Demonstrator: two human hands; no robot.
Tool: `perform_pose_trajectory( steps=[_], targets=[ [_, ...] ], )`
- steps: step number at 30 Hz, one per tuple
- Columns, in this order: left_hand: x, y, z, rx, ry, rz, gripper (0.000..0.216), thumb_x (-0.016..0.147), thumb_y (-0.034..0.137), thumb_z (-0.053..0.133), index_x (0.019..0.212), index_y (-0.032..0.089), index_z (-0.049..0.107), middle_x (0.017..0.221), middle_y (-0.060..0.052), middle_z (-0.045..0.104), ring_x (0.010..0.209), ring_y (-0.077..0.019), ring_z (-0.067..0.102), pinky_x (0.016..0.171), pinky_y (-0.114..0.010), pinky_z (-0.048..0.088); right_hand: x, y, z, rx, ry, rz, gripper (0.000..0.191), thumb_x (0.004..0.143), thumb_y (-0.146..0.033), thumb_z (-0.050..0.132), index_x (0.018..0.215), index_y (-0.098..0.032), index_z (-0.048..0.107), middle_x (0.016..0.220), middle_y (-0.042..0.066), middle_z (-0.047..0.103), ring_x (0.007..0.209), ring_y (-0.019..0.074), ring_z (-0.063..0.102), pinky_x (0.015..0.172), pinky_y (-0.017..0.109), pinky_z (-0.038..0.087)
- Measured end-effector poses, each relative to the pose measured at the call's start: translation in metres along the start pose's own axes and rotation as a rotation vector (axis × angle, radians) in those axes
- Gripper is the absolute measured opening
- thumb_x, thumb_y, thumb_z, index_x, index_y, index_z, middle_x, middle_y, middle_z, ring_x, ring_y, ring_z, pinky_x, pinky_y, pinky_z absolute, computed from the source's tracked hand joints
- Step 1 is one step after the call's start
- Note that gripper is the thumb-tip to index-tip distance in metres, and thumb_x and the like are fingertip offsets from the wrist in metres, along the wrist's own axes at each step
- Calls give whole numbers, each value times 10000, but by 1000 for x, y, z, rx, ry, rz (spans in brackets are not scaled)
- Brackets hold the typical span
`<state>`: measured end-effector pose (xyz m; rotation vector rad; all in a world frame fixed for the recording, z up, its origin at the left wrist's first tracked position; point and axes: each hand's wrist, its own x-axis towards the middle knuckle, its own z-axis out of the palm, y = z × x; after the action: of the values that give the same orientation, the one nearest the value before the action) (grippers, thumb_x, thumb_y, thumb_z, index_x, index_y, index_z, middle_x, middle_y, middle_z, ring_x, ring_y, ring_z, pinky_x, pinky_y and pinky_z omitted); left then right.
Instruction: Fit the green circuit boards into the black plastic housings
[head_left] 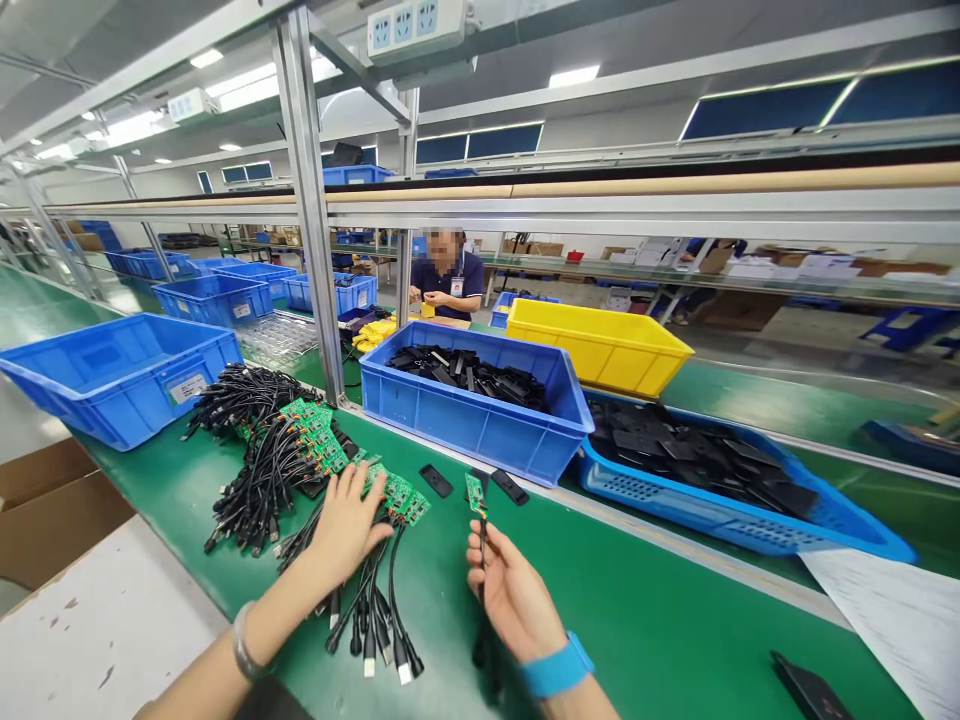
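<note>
A: Largest first: where are we working?

B: At the green bench [622, 600]. A blue bin [465, 410] of black parts stands along its far side; a heap of cables [255, 480] lies to our left.

A: Our hands?

B: Our left hand [345, 530] is palm down, fingers loosely spread over the near row of boards [401, 492]. We see nothing gripped; contact is unclear. Our right hand [517, 595] has thumb and fingers closed on one black cable [483, 530], just below its green board [475, 492].

A: How do we do this hold well?

B: Our judgement: pinch the cable jacket, keep strain off the thin wires, and touch the board only by its edges. We should keep the left hand light, so neighbouring leads do not snag.

A: Position and heading?

B: The board is right of the row, near the flat black pieces [510, 487]. It points away from us, tipped slightly left, long axis roughly continuing the cable's. The cable's lower end trails toward us, too blurred to read.
</note>
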<state>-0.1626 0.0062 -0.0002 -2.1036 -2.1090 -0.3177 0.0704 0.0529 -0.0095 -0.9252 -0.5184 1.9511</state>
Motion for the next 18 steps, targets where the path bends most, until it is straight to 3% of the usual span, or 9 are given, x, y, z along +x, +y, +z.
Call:
perform_pose_trajectory(
  steps=[3,5,9,13,18],
  targets=[
    [-8,16,14,21,-133,289,602,846,329,568,1413,336,366,1548,-122,261,1402,-403,214,1047,-703,165,-13,-21,-16,-46,32,-19,218,699,-348,741,824,-175,701,670,8,622,563,120,541,410,193,402],
    [-11,17,20,26,-203,379,578,864,267,512,1417,343,365,1553,-91,258,1406,-381,219,1066,-697,112,-21,-33,-26,-101,45,-56,249,694,-366,753,840,-170,710,677,11,615,581,123,528,406,188,396],
    [-10,-10,26,87,-222,335,577,869,279,482,1431,315,358,1543,-68,286,1401,-373,239,1095,-667,94,-35,-52,-50,-185,85,-123,272,687,-403,761,837,-182,713,680,17,601,586,136,505,388,196,382],
    [-9,-40,28,184,-230,253,672,827,87,431,1423,384,338,1553,-43,253,1422,-355,188,1095,-625,170,-44,-59,-70,-197,119,-132,306,671,-440,766,840,-190,712,678,14,584,594,139,501,379,193,380],
    [1,-40,20,127,-229,277,624,822,63,438,1342,406,472,1541,-66,284,1410,-379,205,1061,-666,200,-49,-48,-81,-221,130,-90,360,639,-509,764,811,-197,713,699,24,592,580,144,516,395,211,396]
  ],
)
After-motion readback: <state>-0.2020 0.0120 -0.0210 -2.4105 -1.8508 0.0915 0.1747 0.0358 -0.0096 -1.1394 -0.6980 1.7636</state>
